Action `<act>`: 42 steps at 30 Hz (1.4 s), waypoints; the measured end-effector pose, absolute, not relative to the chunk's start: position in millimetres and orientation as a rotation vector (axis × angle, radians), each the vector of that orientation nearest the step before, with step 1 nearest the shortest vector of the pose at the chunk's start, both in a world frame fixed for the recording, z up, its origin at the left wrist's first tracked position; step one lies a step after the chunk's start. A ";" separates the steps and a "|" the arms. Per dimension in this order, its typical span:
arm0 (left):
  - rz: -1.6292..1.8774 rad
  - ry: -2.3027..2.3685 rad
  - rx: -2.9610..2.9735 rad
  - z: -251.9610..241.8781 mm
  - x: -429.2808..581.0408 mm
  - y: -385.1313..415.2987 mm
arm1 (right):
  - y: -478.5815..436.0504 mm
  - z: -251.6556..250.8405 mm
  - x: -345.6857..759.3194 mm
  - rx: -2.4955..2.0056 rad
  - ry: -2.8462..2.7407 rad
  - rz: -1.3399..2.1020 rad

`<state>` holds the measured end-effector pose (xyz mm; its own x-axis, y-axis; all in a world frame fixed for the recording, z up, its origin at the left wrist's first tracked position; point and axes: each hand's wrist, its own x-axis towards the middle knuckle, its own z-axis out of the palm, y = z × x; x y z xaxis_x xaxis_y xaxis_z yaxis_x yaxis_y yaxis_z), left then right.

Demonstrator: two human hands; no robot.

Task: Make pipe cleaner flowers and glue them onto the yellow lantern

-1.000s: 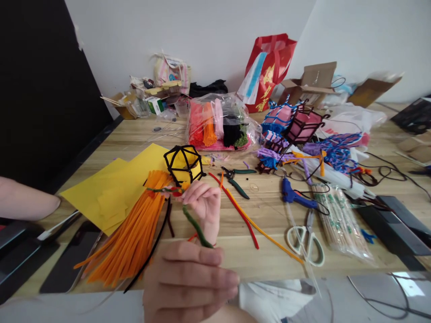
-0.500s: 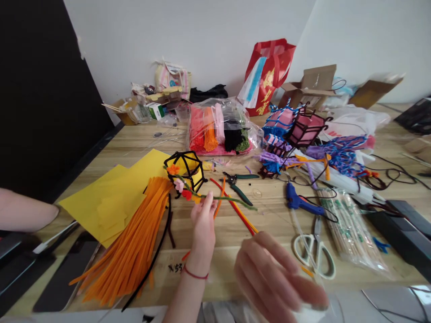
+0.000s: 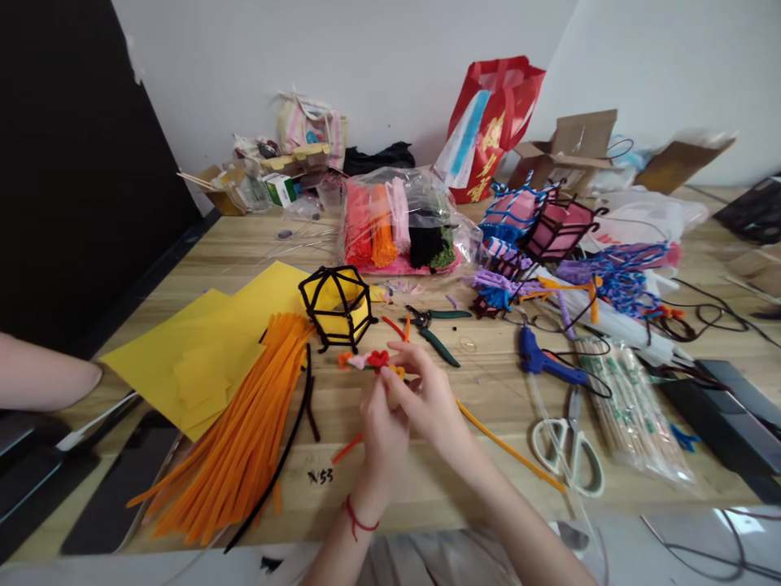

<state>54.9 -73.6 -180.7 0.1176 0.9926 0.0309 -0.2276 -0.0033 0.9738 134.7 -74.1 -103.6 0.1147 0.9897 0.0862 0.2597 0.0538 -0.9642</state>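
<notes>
Both your hands meet near the middle of the table [image 3: 482, 496], working on one small sprig of flowers [image 3: 378, 359]. Your left hand [image 3: 386, 415], with a red bracelet [image 3: 359, 519] at the wrist, is drawn nearly closed around the lower part of the sprig. Your right hand [image 3: 430, 399] comes in beside it, half curled, its thumb and fingertips together at the yellow flower end; whether it grips the stem or only touches it, you cannot tell, since the fingers cover that part. The sprig points to the left, with orange, pink and red flowers showing past your fingers. Just beyond it stands a lantern [image 3: 352, 323] with a black frame and yellow sides, apart from your hands. To the left lie a fan of orange fuzzy sticks [image 3: 237, 439] and sheets of yellow paper [image 3: 152, 358]. Green-handled cutters [image 3: 439, 345] rest to the right of the lantern, with a blue glue gun [image 3: 543, 363] and white-handled scissors [image 3: 574, 413] farther right. At the far left, another person's arm [image 3: 45, 374] rests beside the paper.
</notes>
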 end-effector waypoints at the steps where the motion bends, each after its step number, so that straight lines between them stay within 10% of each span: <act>1: 1.250 0.993 1.190 -177.4 48.7 -73.4 | -74.1 -103.0 136.0 -1.373 -1.317 0.957; 25: 1.422 1.626 1.955 -120.5 -58.1 54.6 | -81.2 -99.2 183.3 -1.104 -1.588 0.083; 42: 1.270 1.364 1.647 -99.1 -7.1 -48.7 | -98.4 -100.8 198.5 -0.746 -2.084 -0.610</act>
<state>-7.1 -48.7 -99.1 -0.0073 0.9621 0.2726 0.3405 -0.2540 0.9053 198.5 -98.4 -100.8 -0.4879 0.2919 0.8227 0.6892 0.7072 0.1578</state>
